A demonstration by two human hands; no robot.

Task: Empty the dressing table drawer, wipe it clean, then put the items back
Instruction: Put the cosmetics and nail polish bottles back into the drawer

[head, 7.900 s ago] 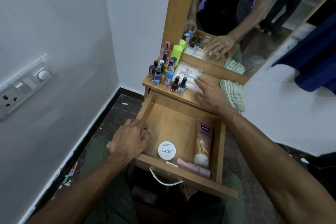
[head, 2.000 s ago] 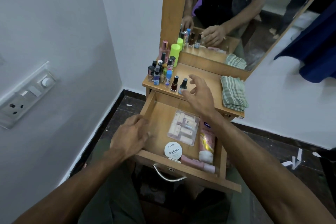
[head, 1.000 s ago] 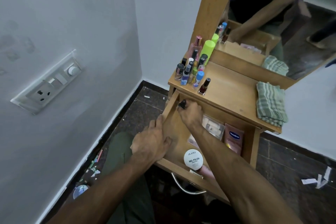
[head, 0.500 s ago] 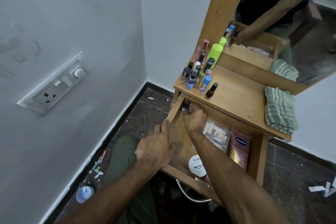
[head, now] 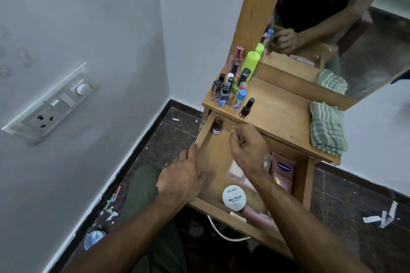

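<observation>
Black-capped bottle [head: 217,127] upright in drawer [head: 213,157] corner, just beyond loosely curled, empty right fingers [head: 238,137]

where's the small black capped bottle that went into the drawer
In the head view, the small black-capped bottle stands upright in the far left corner of the open wooden drawer, just left of the right hand.
</observation>
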